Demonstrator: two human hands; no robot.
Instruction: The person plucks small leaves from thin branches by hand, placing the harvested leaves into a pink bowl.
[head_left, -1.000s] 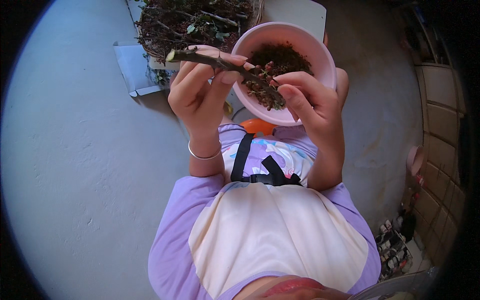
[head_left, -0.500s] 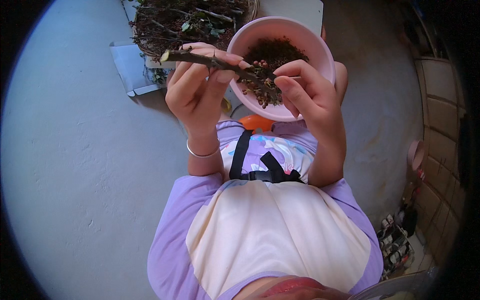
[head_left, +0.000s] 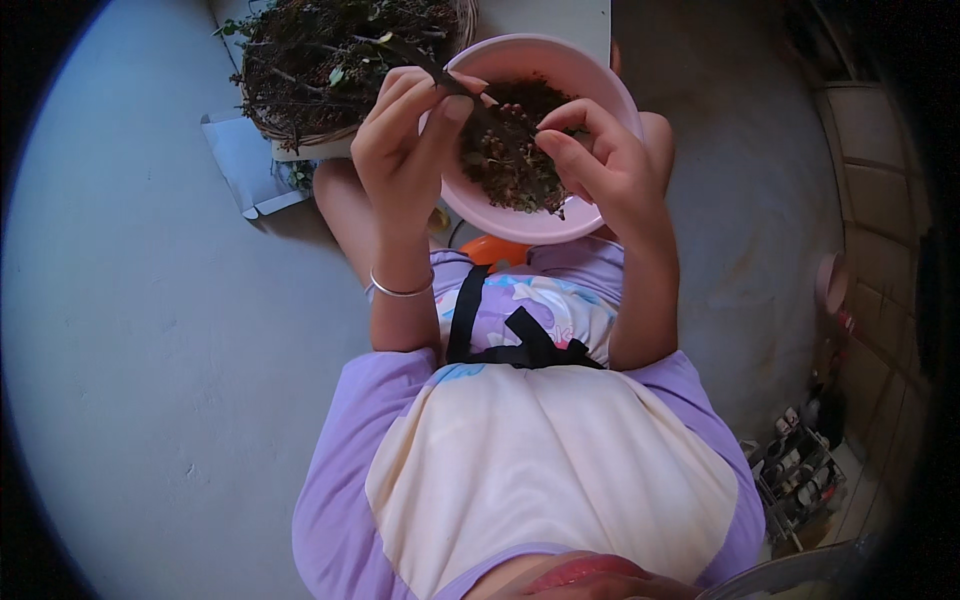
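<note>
My left hand (head_left: 405,140) is closed round a dark, thorny branch (head_left: 428,66), pinching it between thumb and fingers. The branch slants down to the right over a pink basin (head_left: 510,224), and its pale cut end points up to the left. Opposite it, my right hand (head_left: 615,165) has thumb and forefinger pressed together beside the lower part of the branch. What that pinch holds, if anything, is too small to make out. Small reddish-brown berries and dark stems (head_left: 490,165) lie in the basin, partly hidden behind the branch.
At the upper left a round wicker basket (head_left: 467,25) piled with thorny twigs and some green leaves stands on a pale surface. A white open box (head_left: 245,165) sits beside it. Something orange (head_left: 495,250) shows below the basin. Cardboard boxes (head_left: 875,190) line the right side.
The branch has tipped steeper, its cut end moving up and right. My left hand has turned with it. My right thumb and forefinger have come together. The view has shifted slightly.
</note>
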